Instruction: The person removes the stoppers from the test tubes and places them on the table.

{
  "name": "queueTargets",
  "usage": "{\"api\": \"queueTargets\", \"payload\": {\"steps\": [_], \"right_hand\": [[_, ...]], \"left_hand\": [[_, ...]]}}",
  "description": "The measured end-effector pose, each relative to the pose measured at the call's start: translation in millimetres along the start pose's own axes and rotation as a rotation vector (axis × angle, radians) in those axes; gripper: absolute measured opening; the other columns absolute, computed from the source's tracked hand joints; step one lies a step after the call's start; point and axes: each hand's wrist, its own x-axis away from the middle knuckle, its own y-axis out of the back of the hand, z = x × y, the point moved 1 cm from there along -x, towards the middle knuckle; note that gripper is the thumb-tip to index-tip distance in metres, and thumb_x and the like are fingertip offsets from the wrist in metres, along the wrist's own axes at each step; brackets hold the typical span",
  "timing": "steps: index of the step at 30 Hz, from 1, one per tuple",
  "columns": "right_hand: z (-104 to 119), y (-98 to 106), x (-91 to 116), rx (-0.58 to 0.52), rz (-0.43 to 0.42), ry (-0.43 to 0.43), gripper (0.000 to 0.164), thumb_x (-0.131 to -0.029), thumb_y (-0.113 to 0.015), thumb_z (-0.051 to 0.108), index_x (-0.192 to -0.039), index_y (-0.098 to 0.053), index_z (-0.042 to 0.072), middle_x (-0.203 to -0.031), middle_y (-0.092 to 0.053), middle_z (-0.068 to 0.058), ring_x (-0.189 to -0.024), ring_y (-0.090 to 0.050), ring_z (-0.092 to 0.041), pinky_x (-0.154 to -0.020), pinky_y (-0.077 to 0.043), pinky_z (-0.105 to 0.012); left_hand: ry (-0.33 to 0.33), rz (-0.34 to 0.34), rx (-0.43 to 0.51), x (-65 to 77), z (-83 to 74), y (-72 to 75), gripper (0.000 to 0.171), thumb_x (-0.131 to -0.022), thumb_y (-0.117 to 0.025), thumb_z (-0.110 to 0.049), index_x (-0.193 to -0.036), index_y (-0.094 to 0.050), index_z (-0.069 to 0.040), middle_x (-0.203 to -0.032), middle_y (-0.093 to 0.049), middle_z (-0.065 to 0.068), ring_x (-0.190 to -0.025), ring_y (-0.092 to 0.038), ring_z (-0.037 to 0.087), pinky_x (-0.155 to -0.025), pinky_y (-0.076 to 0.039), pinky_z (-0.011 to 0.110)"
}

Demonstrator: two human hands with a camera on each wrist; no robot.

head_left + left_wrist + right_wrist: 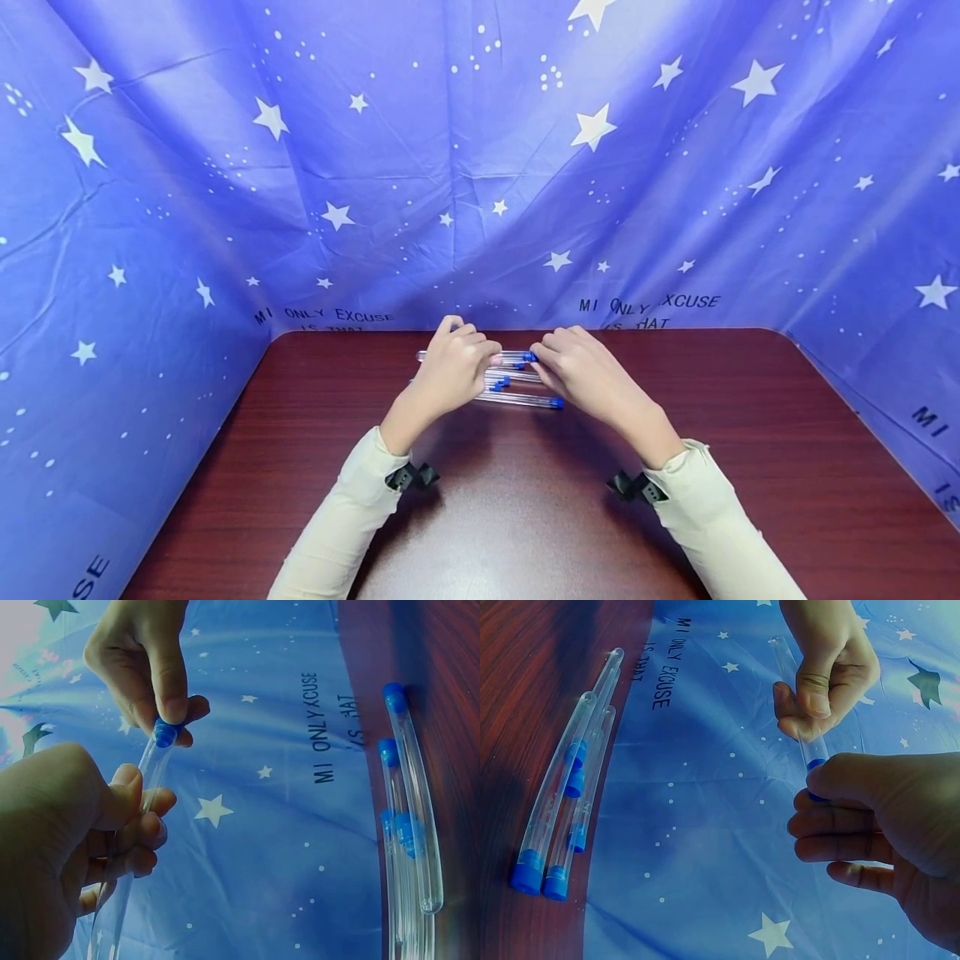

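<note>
Dark wood table [510, 517], star-print curtain [450, 167] behind: left hand [453, 367] grips a clear test tube [155, 769] above it, right hand [585, 375] pinches its blue stopper [165, 733], presumably steadying both ends, capped tubes [415, 795] lying below.

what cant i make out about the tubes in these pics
Head: parts of the lying tubes are hidden behind the left hand.
Left wrist: the held tube runs off the bottom edge, so its lower end is cut off; some lying tubes run off there too.
Right wrist: the right hand covers much of the blue cap, so how firmly it is seated cannot be told.
</note>
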Motion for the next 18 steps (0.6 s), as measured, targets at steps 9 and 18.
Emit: {"api": "queueTargets", "payload": {"steps": [9, 18], "right_hand": [[-1.1, -0.1, -0.4, 0.014, -0.008, -0.015, 0.010, -0.087, -0.075, 0.010, -0.088, -0.067, 0.004, -0.077, -0.060, -0.004, -0.073, -0.057, -0.025, -0.073, -0.048, -0.038], [-4.2, 1.5, -1.3, 0.003, -0.019, -0.021, 0.013, -0.086, -0.075, 0.012, -0.094, -0.071, 0.003, -0.081, -0.065, -0.005, -0.077, -0.060, -0.026, -0.079, -0.051, -0.041]], "left_hand": [[0.026, 0.012, 0.002, 0.1, -0.5, -0.4, 0.013, -0.096, -0.066, -0.017, -0.089, -0.075, -0.012, -0.078, -0.073, -0.001, -0.072, -0.060, 0.019, -0.073, -0.046, 0.032], [0.036, 0.006, 0.005, -0.5, 0.3, 0.3, 0.013, -0.098, -0.065, -0.017, -0.091, -0.075, -0.011, -0.080, -0.072, 0.000, -0.074, -0.061, 0.019, -0.066, -0.046, 0.031]]}}
